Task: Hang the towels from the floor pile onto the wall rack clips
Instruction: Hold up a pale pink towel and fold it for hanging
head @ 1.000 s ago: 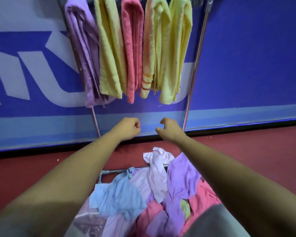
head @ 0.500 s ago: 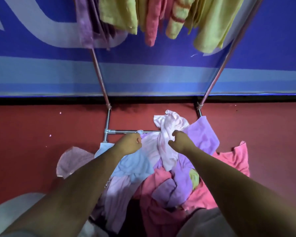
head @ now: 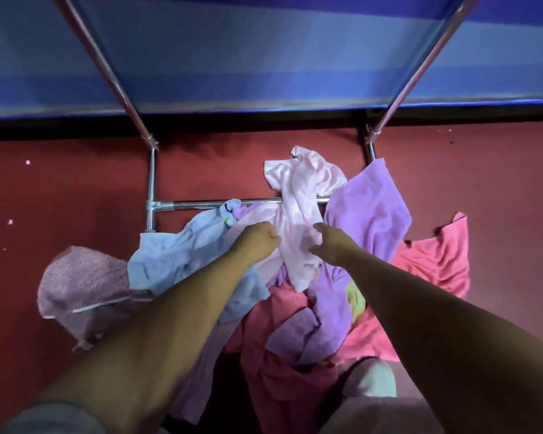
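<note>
Pale pink towel lies on top of the floor pile, draped across the rack's low crossbar at the far side of the heap. Right hand rests on the towel's middle; its fingers dip into the folds, so the grip cannot be told. Left hand is curled in a fist just beside the towel's left edge. Purple towel to the right, light blue towel to the left. Red floor underneath; blue wall beyond.

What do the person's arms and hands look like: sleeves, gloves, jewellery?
The left hand and right hand wear no gloves; no watch or rings show. Both arms are bare, except for a grey sleeve on the left upper arm.
</note>
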`<state>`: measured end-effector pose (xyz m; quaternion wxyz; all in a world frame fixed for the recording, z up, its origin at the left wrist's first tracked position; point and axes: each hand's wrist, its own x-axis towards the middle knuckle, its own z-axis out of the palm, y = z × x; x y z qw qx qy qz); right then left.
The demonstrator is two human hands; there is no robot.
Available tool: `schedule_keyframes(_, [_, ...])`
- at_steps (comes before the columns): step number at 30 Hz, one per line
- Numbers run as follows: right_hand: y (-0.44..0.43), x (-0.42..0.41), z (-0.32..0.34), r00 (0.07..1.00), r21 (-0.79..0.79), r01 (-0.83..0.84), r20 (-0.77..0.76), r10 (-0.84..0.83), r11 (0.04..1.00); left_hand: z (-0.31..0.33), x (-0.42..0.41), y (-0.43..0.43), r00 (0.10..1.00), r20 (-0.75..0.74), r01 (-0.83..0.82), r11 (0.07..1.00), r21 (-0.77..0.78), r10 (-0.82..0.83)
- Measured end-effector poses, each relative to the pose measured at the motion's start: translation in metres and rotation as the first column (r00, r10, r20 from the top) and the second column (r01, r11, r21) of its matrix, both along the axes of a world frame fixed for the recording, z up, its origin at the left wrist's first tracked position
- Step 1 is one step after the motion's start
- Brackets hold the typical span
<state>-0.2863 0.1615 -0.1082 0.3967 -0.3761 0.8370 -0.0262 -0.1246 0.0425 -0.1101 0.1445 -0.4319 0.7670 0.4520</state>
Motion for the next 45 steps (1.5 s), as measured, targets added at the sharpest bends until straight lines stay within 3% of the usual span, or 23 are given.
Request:
schedule_keyframes(3, [0.0, 0.01, -0.023, 0.993, 0.04, 0.086, 0.074, -0.089, 0.995, -0.034, -0.017, 0.011, 0.991, 0.0, -0.129, 0.983, 0.134, 0.131])
schedule_keyframes(6, [-0.001, 0.02, -0.039, 0.995, 0.049, 0.083, 0.047, -0.085, 0.995, -0.072, -0.021, 0.023, 0.972, 0.0, -0.229, 0.952, 0.202, 0.234])
schedule_keyframes(9, [-0.004, 0.016, -0.044, 0.955, 0.013, 0.27, 0.12, -0.269, 0.963, -0.064, -0.022, 0.035, 0.95, -0.088, -0.262, 0.919, 0.296, 0.299])
schedule_keyframes(13, [-0.017, 0.002, -0.013, 0.739, 0.094, 0.539, 0.424, -0.523, 0.837, -0.027, -0.021, 0.026, 0.876, -0.173, -0.338, 0.83, 0.443, 0.45])
schedule_keyframes(20, [-0.047, -0.006, 0.098, 0.536, -0.063, 0.68, 0.722, -0.437, 0.731, 0.066, 0.0, -0.01, 0.785, -0.357, -0.267, 0.797, 0.543, 0.506])
schedule_keyframes(25, [-0.048, 0.015, 0.195, 0.609, -0.241, 0.608, 0.753, -0.249, 0.757, 0.153, 0.019, -0.01, 0.727, -0.456, -0.289, 0.831, 0.475, 0.514])
schedule_keyframes(29, [-0.035, 0.036, 0.271, 0.654, -0.376, 0.522, 0.753, -0.076, 0.766, 0.22, 0.041, -0.005, 0.695, -0.544, -0.38, 0.883, 0.277, 0.47])
schedule_keyframes(32, [-0.022, 0.056, 0.332, 0.653, -0.433, 0.376, 0.751, 0.097, 0.82, 0.276, 0.064, -0.006, 0.725, -0.659, -0.228, 0.973, 0.047, 0.202])
schedule_keyframes(35, [-0.012, 0.075, 0.391, 0.624, -0.488, 0.259, 0.743, 0.241, 0.834, 0.325, 0.084, 0.001, 0.759, -0.645, 0.025, 0.993, -0.113, -0.093])
schedule_keyframes(37, [-0.006, 0.083, 0.427, 0.644, -0.538, 0.199, 0.702, 0.304, 0.819, 0.357, 0.094, 0.011, 0.737, -0.672, 0.029, 0.998, -0.062, -0.063])
schedule_keyframes(40, [0.009, 0.087, 0.468, 0.737, -0.565, 0.098, 0.595, 0.322, 0.82, 0.398, 0.109, 0.023, 0.59, -0.804, 0.035, 0.993, 0.112, 0.07])
schedule_keyframes(45, [0.04, 0.072, 0.488, 0.925, -0.337, -0.236, 0.209, 0.317, 0.911, 0.442, 0.128, 0.018, 0.319, -0.883, -0.097, 0.939, 0.331, 0.344])
